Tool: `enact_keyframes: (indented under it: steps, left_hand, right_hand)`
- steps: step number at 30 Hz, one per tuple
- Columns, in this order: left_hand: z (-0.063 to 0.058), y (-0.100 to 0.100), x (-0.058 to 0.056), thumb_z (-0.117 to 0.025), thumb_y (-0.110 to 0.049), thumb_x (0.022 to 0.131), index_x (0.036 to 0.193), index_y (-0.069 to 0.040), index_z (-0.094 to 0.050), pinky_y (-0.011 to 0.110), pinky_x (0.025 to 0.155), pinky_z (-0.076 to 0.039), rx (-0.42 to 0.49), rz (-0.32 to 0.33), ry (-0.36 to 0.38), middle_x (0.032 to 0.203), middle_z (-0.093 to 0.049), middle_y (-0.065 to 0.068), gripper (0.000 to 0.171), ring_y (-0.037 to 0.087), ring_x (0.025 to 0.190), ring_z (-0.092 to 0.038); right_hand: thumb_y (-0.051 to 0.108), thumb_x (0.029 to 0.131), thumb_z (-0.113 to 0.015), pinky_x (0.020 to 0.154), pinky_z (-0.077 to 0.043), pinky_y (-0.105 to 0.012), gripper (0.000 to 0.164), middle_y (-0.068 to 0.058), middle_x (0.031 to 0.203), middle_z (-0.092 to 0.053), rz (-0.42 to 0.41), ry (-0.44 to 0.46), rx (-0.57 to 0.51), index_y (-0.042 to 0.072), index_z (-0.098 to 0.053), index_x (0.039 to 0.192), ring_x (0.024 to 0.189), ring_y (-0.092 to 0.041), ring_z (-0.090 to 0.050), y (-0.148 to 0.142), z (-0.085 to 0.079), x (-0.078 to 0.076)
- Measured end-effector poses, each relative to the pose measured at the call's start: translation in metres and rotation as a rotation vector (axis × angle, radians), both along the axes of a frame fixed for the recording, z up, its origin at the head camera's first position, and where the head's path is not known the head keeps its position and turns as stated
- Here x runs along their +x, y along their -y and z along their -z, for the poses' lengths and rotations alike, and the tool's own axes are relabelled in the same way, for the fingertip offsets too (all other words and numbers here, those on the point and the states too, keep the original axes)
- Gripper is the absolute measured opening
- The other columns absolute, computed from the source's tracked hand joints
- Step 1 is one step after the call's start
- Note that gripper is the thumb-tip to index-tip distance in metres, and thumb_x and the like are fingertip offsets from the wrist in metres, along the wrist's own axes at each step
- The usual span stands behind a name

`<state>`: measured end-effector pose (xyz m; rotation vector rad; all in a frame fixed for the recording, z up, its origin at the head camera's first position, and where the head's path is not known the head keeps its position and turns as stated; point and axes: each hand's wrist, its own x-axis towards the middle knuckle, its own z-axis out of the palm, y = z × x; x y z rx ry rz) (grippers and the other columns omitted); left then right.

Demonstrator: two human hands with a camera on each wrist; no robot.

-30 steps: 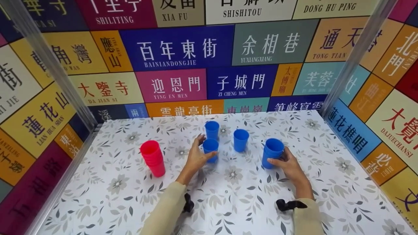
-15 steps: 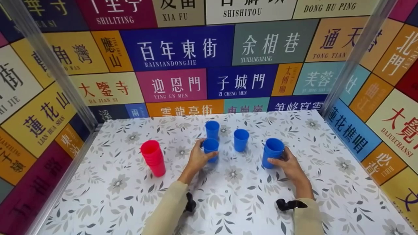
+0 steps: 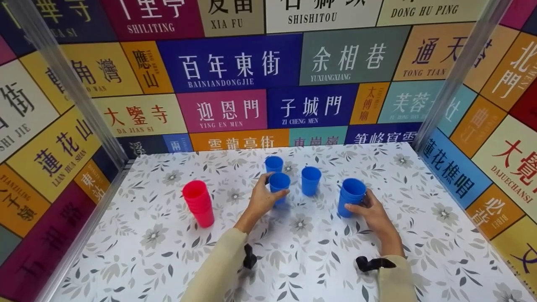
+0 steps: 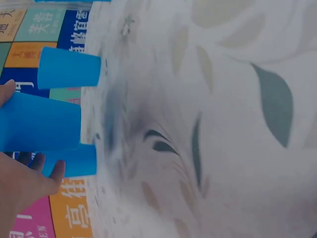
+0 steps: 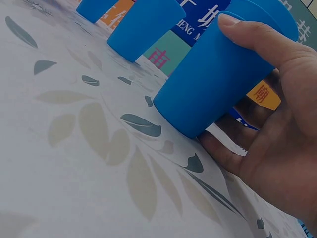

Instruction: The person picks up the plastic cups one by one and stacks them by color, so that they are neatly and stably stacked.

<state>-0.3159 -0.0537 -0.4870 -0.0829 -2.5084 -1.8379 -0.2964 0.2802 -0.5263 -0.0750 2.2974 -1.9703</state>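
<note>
My left hand [image 3: 262, 199] holds a blue plastic cup [image 3: 279, 186] between thumb and fingers. In the left wrist view a gap shows between the base of this held cup [image 4: 42, 121] and the tabletop. To the right, my right hand [image 3: 374, 214] grips two nested blue cups [image 3: 350, 204], whose base meets the table in the right wrist view. Behind the left-hand cup stands another blue cup [image 3: 274, 162], partly hidden by it. One more blue cup [image 3: 310, 182] stands upright between the two hands, farther back.
A stack of nested red cups [image 3: 199, 205] stands at the left on the floral-patterned table [image 3: 300, 268]. A wall of colourful name panels [image 3: 228, 63] rises behind the table. Clear upright strips [image 3: 444, 79] stand at the back corners.
My left hand has lifted its blue cup slightly and moved it right and away from me, toward the standing cups. My right hand stays on its nested cups.
</note>
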Motion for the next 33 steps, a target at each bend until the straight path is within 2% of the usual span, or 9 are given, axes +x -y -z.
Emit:
enact_keyframes:
  steps: [4, 11, 16, 21, 26, 33]
  left_hand:
    - [-0.011, -0.013, 0.002, -0.082, -0.026, 0.084, 0.144, -0.009, -0.044, 0.049, 0.114, -0.042, 0.005, 0.045, -0.025, 0.149, -0.049, 0.017, 0.074, 0.032, 0.137, -0.048]
    - [-0.031, -0.036, 0.006, -0.082, -0.027, 0.084, 0.144, -0.010, -0.046, 0.051, 0.117, -0.038, 0.009, 0.130, -0.079, 0.151, -0.049, 0.012, 0.073, 0.030, 0.142, -0.045]
    - [-0.042, -0.051, 0.006, -0.084, -0.029, 0.082, 0.142, -0.013, -0.048, 0.048, 0.116, -0.042, -0.032, 0.143, -0.087, 0.148, -0.051, 0.010, 0.072, 0.027, 0.140, -0.047]
    - [-0.051, -0.064, 0.006, -0.084, -0.029, 0.082, 0.141, -0.013, -0.048, 0.045, 0.112, -0.046, -0.031, 0.167, -0.094, 0.145, -0.054, 0.010, 0.071, 0.026, 0.135, -0.052]
    - [-0.061, -0.077, 0.004, -0.083, -0.029, 0.083, 0.141, -0.013, -0.049, 0.043, 0.108, -0.050, 0.002, 0.175, -0.110, 0.141, -0.057, 0.010, 0.070, 0.026, 0.127, -0.057]
    - [-0.075, -0.093, 0.003, -0.082, -0.029, 0.083, 0.146, -0.013, -0.044, 0.044, 0.107, -0.051, 0.045, 0.195, -0.083, 0.143, -0.055, 0.012, 0.075, 0.027, 0.128, -0.057]
  right_hand:
    - [0.015, 0.091, -0.073, 0.126, -0.018, -0.053, 0.088, -0.024, 0.162, -0.027, 0.011, 0.002, 0.016, 0.009, -0.017, 0.159, 0.152, -0.039, -0.026, -0.001, 0.000, 0.000]
    - [0.015, 0.089, -0.075, 0.125, -0.022, -0.051, 0.089, -0.024, 0.160, -0.031, 0.019, 0.004, -0.004, 0.009, -0.019, 0.158, 0.150, -0.038, -0.029, 0.000, 0.002, 0.000]
    - [0.015, 0.089, -0.075, 0.124, -0.022, -0.051, 0.088, -0.023, 0.160, -0.032, 0.015, -0.007, -0.015, 0.009, -0.020, 0.158, 0.149, -0.037, -0.030, 0.000, 0.003, 0.000]
    - [0.015, 0.090, -0.074, 0.123, -0.024, -0.050, 0.089, -0.023, 0.160, -0.031, 0.010, -0.009, -0.005, 0.010, -0.018, 0.159, 0.149, -0.036, -0.030, 0.000, 0.003, 0.000]
    - [0.017, 0.090, -0.075, 0.124, -0.021, -0.054, 0.090, -0.024, 0.161, -0.030, 0.012, -0.004, 0.001, 0.010, -0.018, 0.159, 0.150, -0.039, -0.029, 0.000, 0.004, -0.001]
    - [0.020, 0.090, -0.076, 0.125, -0.018, -0.058, 0.092, -0.023, 0.162, -0.029, 0.012, 0.003, 0.013, 0.012, -0.017, 0.160, 0.150, -0.041, -0.027, 0.000, 0.003, -0.001]
